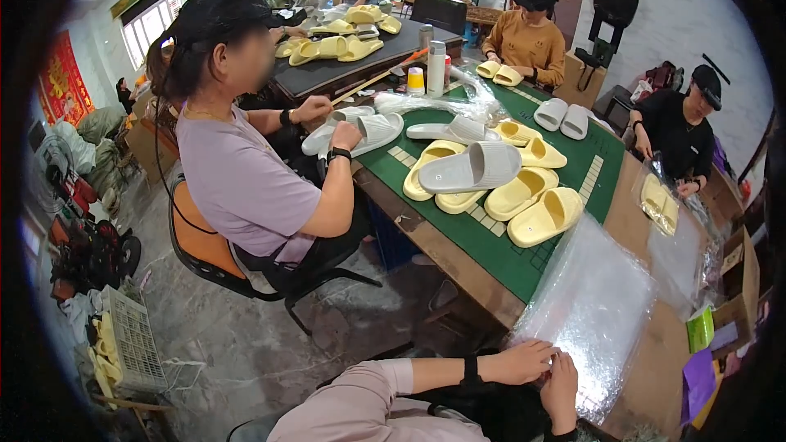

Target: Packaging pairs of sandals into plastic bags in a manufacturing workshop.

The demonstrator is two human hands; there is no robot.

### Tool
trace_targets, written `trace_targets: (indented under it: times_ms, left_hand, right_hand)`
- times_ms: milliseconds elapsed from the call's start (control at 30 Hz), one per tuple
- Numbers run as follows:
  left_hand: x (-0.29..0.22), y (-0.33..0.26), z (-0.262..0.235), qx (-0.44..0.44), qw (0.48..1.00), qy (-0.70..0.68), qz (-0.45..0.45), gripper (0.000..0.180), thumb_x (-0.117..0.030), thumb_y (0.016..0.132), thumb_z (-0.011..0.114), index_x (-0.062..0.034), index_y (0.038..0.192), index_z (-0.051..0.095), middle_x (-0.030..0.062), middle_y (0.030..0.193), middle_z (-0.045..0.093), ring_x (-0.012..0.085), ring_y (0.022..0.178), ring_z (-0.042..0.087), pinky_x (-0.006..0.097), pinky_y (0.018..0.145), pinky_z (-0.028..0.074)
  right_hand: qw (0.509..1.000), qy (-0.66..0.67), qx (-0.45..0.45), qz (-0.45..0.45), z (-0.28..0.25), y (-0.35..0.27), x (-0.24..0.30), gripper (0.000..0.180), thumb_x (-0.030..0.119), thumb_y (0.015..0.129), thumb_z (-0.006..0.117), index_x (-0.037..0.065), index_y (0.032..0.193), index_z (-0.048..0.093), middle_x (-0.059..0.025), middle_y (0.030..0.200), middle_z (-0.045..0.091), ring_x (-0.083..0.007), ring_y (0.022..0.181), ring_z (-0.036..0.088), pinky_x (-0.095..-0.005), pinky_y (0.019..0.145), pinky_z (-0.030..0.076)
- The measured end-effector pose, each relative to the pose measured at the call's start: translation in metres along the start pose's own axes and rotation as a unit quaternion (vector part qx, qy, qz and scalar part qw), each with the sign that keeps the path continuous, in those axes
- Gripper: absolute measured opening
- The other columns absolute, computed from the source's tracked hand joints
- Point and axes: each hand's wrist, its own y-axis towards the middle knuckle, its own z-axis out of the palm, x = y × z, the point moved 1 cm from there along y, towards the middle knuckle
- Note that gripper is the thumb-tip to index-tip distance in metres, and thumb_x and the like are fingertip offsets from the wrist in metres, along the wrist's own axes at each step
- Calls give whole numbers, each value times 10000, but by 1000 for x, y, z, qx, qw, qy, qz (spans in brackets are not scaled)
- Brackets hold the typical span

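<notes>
A stack of clear plastic bags (585, 303) lies at the near right end of the table, shiny under the light. At its near left edge, my left hand (524, 362) has its fingers closed on a bag's edge. Right beside it, my right hand (561, 389) is closed too, thumb and fingertips meeting the left hand's at the same edge. How many bag layers they pinch is too small to tell. Just beyond the bags sit several yellow slippers (544, 217) and a few grey slippers (471, 168), piled on a green mat (491, 266).
On the left, a co-worker in a lilac shirt (246, 172) handles grey slippers. Across the table sit a person in orange (528, 37) and one in black (684, 131) with a bagged yellow pair (659, 203). A cardboard box (741, 278) stands at the right edge.
</notes>
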Motion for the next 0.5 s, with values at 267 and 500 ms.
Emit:
trace_targets:
  times_ms: [267,500]
  left_hand:
    - [2,-4,-28,-61,996,57,-10,228,-173,854,588,39,932,619,234,1245,524,378,1239,447,457,1099,303]
    - [11,-8,-24,-9,999,19,-32,207,-179,850,599,23,892,607,228,1211,529,371,1217,459,453,1078,328]
  right_hand:
    - [1000,16,18,18,-2,16,17,555,117,798,639,-6,1312,469,-201,1184,528,-391,1101,475,-475,931,414]
    - [999,-34,11,23,6,19,19,513,156,748,694,71,1231,546,-190,1165,511,-402,1042,474,-477,857,449]
